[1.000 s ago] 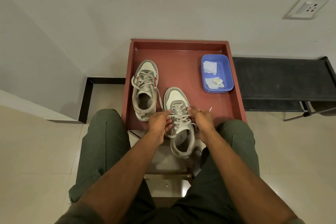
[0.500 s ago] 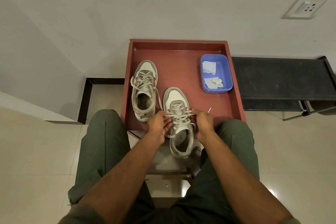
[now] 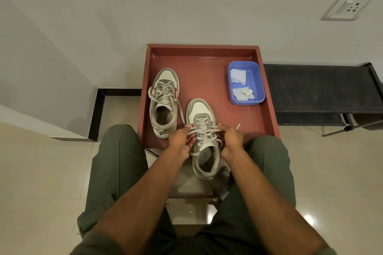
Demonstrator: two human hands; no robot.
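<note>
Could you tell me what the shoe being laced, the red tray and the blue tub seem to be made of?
Shoe: probably white leather-like toe and grey suede-like panels, matte. Red tray: likely painted wood, flat boards, faint sheen. Blue tub: moulded plastic, smooth rounded corners, slight gloss.

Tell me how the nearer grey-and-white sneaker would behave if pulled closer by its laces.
Likely slides easily: the nearer grey-and-white sneaker sits on a smooth red tray. Its heel overhangs the tray's near edge, so it may tip off. The flat pale laces pinched by the left hand and right hand look floppy, so they would stretch taut first.
</note>
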